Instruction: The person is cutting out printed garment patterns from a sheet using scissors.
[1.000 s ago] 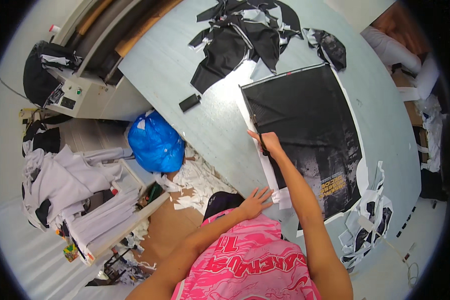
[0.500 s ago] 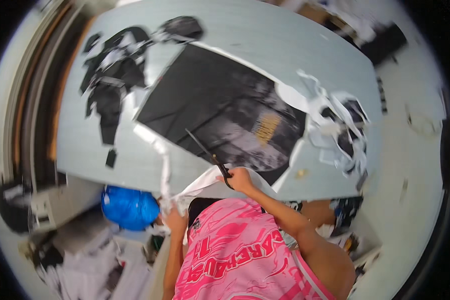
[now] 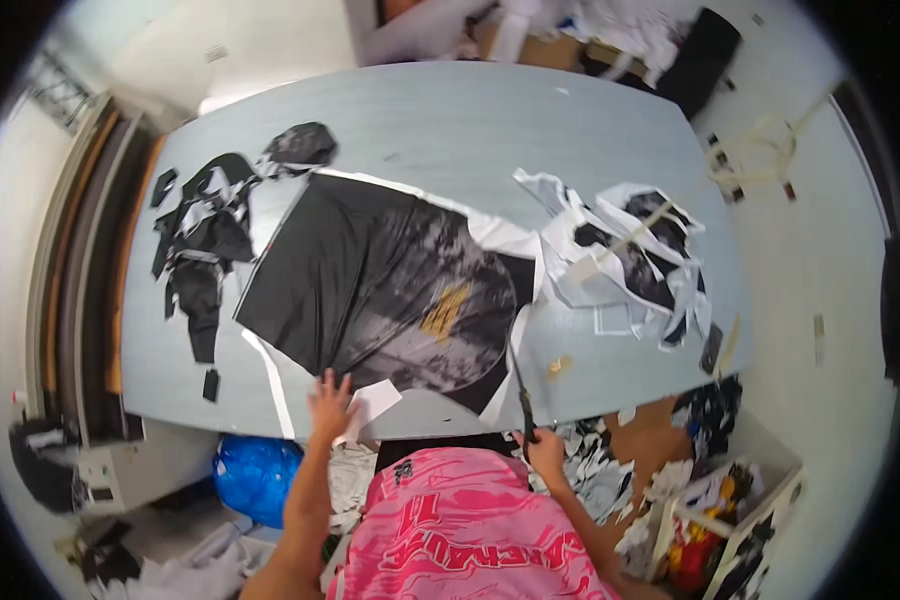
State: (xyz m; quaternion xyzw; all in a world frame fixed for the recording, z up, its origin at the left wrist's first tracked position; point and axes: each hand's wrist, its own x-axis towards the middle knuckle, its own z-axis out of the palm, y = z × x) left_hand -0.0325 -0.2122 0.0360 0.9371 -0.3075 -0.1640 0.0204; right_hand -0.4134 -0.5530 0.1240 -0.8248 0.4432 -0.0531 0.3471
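Note:
A large black and grey printed fabric panel [image 3: 380, 285] with a gold patch and white margins lies across the table, rumpled toward its left side. My left hand [image 3: 328, 408] rests at the panel's near edge, fingers spread and holding nothing. Beside it, a white fabric flap [image 3: 377, 399] sticks out toward me. My right hand [image 3: 545, 452] is closed round the handles of black scissors [image 3: 525, 400] at the table's near edge. Their blades point away from me, with the tips by the panel's right corner. Whether the blades touch the cloth I cannot tell.
Black cut pieces [image 3: 210, 235] lie at the left of the pale table [image 3: 420, 110]. White and black offcuts [image 3: 630, 250] are heaped at the right. A white strip [image 3: 273, 385] lies near the front edge. Below stand a blue bag [image 3: 257, 478] and a scrap-filled bin [image 3: 710, 525].
My left hand has let go of the white strip and come up to the panel's near edge. My right hand has carried the scissors rightward, off the panel's middle. The view has shifted.

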